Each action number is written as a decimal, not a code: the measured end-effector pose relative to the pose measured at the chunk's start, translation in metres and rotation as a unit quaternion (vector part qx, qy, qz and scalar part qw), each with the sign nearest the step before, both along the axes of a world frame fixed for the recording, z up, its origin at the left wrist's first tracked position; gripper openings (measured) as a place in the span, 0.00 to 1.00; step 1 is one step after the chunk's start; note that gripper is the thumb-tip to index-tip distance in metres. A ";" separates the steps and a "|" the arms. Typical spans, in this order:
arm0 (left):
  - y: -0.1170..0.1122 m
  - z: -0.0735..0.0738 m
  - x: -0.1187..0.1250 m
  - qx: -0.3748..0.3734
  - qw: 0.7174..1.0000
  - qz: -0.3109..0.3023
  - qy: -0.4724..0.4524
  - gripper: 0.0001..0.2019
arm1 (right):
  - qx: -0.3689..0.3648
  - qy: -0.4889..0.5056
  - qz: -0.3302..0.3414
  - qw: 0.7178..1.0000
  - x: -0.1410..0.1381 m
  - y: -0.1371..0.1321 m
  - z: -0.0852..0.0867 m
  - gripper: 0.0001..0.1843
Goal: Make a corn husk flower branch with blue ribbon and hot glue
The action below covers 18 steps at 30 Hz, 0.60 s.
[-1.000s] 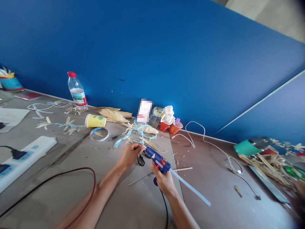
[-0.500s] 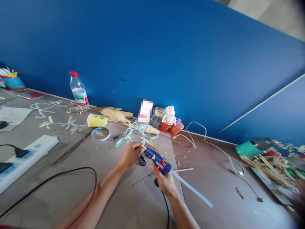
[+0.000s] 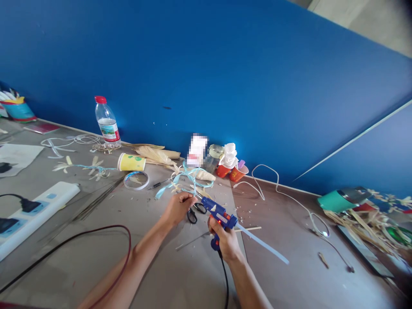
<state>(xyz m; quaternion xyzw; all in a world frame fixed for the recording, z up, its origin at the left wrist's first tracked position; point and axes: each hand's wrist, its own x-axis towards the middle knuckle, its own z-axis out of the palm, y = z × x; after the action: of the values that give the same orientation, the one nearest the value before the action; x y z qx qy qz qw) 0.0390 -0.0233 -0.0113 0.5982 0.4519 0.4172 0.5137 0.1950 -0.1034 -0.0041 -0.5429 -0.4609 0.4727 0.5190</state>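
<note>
My right hand [image 3: 225,241] is wrapped round the grip of a blue hot glue gun [image 3: 221,214]; a clear glue stick [image 3: 264,244] juts out of its back toward the right. The gun's nozzle points left at my left hand [image 3: 177,207], whose fingers are pinched on a thin piece tied to light blue ribbon [image 3: 185,179] and straw-coloured husk strips. Black scissors [image 3: 195,212] lie on the table just under both hands.
Along the blue wall stand a water bottle [image 3: 106,121], a tipped yellow cup [image 3: 131,162], a tape roll [image 3: 136,180], red cups [image 3: 231,171] and a jar. A white power strip [image 3: 35,209] lies left, cables cross the table, husk pile [image 3: 367,221] at right.
My right hand has drawn the glue gun slightly right and away from my left hand, opening a small gap at the nozzle. My left hand stays pinched in place.
</note>
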 end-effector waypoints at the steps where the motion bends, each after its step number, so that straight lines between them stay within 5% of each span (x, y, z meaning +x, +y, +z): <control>1: -0.001 0.001 0.000 -0.003 1.000 0.001 0.001 0.15 | 0.002 0.007 0.007 1.000 0.000 0.000 0.002 0.25; 18: 0.000 0.002 -0.002 -0.001 1.000 0.002 0.003 0.15 | -0.038 0.101 0.020 0.994 0.007 0.002 0.000 0.20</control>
<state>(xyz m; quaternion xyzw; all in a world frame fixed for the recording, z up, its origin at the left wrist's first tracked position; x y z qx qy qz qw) 0.0367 -0.0230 -0.0093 0.5980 0.4551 0.4161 0.5120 0.2024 -0.1016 -0.0042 -0.5021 -0.3991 0.5525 0.5324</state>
